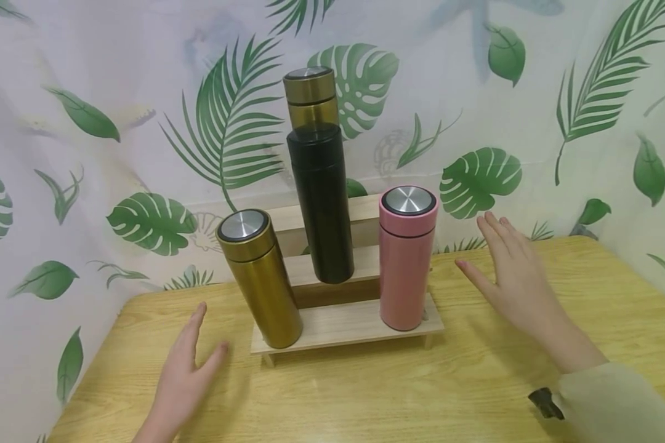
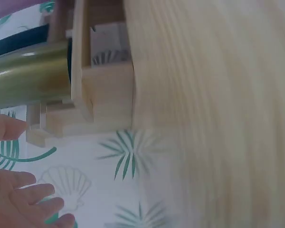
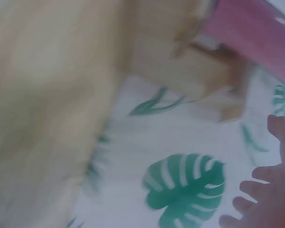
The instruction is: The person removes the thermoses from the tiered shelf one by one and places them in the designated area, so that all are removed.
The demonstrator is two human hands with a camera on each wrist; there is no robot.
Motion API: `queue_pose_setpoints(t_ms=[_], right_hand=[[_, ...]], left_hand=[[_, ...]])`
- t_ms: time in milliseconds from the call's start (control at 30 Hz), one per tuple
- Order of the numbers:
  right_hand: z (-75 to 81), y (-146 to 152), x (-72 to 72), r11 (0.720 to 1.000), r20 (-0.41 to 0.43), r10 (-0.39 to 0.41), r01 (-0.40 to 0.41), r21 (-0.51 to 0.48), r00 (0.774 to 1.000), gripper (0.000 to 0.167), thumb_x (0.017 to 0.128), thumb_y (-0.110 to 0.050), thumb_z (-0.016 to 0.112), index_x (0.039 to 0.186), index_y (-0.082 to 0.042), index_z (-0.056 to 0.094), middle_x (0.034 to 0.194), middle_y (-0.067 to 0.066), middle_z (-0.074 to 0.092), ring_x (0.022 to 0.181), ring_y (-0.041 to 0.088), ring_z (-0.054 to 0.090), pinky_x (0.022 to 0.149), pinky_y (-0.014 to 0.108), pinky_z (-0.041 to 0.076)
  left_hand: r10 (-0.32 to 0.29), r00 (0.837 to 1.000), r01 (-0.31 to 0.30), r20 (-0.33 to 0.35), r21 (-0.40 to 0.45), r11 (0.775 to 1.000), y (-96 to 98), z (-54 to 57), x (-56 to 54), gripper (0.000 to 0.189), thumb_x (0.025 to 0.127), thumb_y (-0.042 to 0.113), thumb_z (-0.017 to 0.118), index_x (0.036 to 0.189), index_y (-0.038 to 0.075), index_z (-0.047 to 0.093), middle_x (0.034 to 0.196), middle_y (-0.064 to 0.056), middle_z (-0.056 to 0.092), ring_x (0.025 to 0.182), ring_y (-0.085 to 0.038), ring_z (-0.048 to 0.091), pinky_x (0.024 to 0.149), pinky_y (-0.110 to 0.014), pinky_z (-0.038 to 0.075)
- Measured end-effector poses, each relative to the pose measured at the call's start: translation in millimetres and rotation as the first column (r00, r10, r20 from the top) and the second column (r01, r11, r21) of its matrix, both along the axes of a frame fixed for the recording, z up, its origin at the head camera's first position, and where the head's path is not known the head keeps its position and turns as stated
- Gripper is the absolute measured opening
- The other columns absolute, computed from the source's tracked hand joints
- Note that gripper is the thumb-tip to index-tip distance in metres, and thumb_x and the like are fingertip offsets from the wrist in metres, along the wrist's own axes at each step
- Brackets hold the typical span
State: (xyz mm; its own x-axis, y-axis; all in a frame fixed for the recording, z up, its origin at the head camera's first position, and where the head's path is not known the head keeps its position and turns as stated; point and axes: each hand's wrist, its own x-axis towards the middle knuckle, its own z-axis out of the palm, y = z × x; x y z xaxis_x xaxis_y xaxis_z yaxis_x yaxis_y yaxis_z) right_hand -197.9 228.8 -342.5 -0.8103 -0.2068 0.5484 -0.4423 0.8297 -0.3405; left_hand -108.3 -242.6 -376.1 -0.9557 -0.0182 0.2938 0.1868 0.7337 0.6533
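A gold thermos bottle (image 1: pixel 263 289) stands tilted-looking at the left end of the lowest step of a wooden rack (image 1: pixel 338 323). At the right end of that step is a pink thermos bottle (image 1: pixel 404 271). Between them, farther back, a black thermos bottle (image 1: pixel 324 215) rises from the middle step, and a gold bottle top (image 1: pixel 310 92) shows above it. My left hand (image 1: pixel 185 372), fingers spread, is beside the gold bottle, apart from it and holding nothing. To the right of the pink bottle, my right hand (image 1: pixel 512 280) hovers with extended fingers, likewise holding nothing.
The rack stands on a wood-grain table (image 1: pixel 366 400) against a white wall covering (image 1: pixel 410 24) printed with green leaves. A small dark piece (image 1: pixel 545 403) shows beside the right sleeve (image 1: pixel 615 400).
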Motion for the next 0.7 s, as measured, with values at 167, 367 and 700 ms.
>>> queue_pose_setpoints(t_ms=[167, 367, 700], right_hand=[[21.4, -23.0, 8.2, 0.962, 0.026, 0.15, -0.14, -0.235, 0.988, 0.064, 0.099, -0.029, 0.053, 0.151, -0.005, 0.025, 0.153, 0.02, 0.025, 0.14, 0.04, 0.02, 0.112, 0.059, 0.015], [39.8, -46.6, 15.8, 0.879, 0.033, 0.244, -0.207, -0.429, 0.969, 0.053, 0.102, -0.026, 0.046, 0.151, -0.019, 0.029, 0.152, 0.008, 0.031, 0.139, 0.027, 0.027, 0.111, 0.053, 0.024], [54.9, -72.4, 12.2, 0.719, 0.037, 0.391, -0.28, -0.636, 0.92, 0.056, 0.101, -0.037, 0.046, 0.151, -0.019, 0.028, 0.148, 0.006, 0.037, 0.135, 0.022, 0.033, 0.109, 0.047, 0.033]], left_hand=[[-0.074, 0.997, 0.067, 0.021, 0.24, 0.968, 14.8, -10.0, -5.1, 0.069, 0.095, 0.024, 0.061, 0.151, 0.007, 0.024, 0.153, -0.015, 0.029, 0.139, -0.033, 0.024, 0.114, -0.038, 0.025], [-0.162, 0.986, 0.165, -0.043, 0.427, 0.889, 24.5, -24.4, -14.4, 0.071, 0.092, 0.011, 0.064, 0.15, 0.003, 0.024, 0.152, -0.014, 0.029, 0.14, -0.031, 0.024, 0.106, -0.008, 0.023], [-0.201, 0.978, 0.115, 0.06, 0.647, 0.754, 34.9, -40.2, -21.4, 0.078, 0.09, 0.005, 0.065, 0.152, 0.003, 0.016, 0.155, -0.011, 0.023, 0.142, -0.025, 0.021, 0.115, -0.037, 0.017]])
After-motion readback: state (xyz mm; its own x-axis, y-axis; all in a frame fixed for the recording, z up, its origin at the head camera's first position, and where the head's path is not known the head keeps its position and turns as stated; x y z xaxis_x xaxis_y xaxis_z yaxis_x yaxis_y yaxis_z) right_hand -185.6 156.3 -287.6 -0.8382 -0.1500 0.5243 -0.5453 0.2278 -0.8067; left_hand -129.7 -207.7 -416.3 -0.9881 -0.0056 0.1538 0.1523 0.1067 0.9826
